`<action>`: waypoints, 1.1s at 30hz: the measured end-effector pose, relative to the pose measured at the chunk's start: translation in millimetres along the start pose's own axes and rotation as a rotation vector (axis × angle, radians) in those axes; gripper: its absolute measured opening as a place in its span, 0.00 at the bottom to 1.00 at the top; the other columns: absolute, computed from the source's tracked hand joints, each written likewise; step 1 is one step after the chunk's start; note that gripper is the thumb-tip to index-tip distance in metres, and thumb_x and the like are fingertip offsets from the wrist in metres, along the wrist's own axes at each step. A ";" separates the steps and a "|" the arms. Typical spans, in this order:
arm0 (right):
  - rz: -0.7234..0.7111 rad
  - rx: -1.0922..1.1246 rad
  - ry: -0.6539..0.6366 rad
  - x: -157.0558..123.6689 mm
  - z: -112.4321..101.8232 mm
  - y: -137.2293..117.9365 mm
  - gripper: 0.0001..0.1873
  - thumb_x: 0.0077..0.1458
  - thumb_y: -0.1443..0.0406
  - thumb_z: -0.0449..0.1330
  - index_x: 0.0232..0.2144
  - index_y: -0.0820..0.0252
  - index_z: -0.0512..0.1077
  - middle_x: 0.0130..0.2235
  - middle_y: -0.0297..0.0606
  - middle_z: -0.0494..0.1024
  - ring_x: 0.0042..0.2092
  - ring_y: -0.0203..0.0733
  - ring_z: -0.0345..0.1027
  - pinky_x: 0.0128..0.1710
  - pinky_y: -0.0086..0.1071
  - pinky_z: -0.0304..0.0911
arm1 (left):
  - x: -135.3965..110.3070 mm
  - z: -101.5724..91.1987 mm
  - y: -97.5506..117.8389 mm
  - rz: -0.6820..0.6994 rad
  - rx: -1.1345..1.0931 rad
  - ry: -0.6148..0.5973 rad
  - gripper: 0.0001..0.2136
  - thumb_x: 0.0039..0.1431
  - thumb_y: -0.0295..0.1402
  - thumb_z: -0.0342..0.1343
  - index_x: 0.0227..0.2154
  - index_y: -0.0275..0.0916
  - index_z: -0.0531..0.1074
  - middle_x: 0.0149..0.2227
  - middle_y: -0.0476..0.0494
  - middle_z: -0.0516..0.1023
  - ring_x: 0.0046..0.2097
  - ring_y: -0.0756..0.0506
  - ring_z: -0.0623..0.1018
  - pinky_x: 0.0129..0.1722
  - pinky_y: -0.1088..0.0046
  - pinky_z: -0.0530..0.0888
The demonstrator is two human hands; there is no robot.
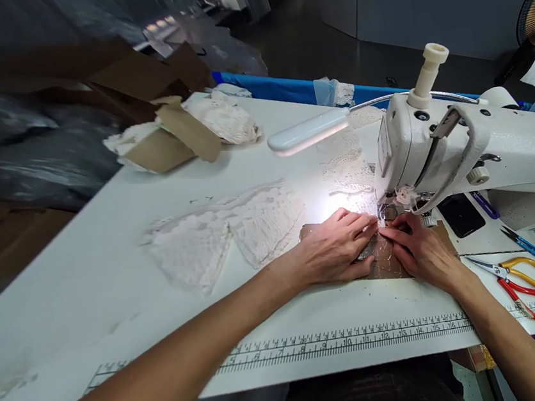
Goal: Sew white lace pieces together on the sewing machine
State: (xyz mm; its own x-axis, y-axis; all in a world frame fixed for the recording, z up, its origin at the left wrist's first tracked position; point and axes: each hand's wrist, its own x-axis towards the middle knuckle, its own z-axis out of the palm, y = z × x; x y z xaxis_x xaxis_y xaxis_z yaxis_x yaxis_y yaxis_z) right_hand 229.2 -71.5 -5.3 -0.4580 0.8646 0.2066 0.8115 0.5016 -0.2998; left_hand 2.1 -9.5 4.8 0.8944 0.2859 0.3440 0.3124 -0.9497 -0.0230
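Observation:
Both hands rest at the needle of a white sewing machine (473, 138). My left hand (338, 247) lies flat, fingers stretched toward the presser foot, pressing a small piece of lace (374, 249) onto the brown plate area. My right hand (421, 250) lies beside it, fingers flat and pointing at the needle, holding the same lace down. The fingertips of the two hands nearly touch. A lit lamp (308, 133) shines on the spot.
Loose white lace pieces (223, 234) lie left of my hands on the white table (117, 320). More lace and brown cardboard (177, 133) sit at the back. Red-and-yellow scissors (523, 284) and blue snips (528, 247) lie at right. A printed ruler (341, 341) runs along the front edge.

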 end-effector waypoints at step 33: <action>0.294 0.369 0.164 -1.5 -13.9 -3.6 0.17 0.63 0.58 0.52 0.47 0.57 0.74 0.45 0.44 0.77 0.46 0.46 0.73 0.45 0.41 0.73 | 7.2 -5.1 -10.5 -0.163 -0.058 -0.156 0.25 0.63 0.49 0.49 0.51 0.30 0.68 0.42 0.36 0.74 0.45 0.37 0.73 0.49 0.59 0.65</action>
State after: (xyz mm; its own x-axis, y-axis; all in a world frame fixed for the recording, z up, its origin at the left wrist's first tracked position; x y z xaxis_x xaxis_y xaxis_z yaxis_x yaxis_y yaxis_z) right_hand 232.0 -75.0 8.4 -0.1418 0.9698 0.1986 0.7015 0.2400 -0.6710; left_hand 3.5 1.9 12.4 0.8736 0.4481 0.1897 0.4417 -0.8939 0.0770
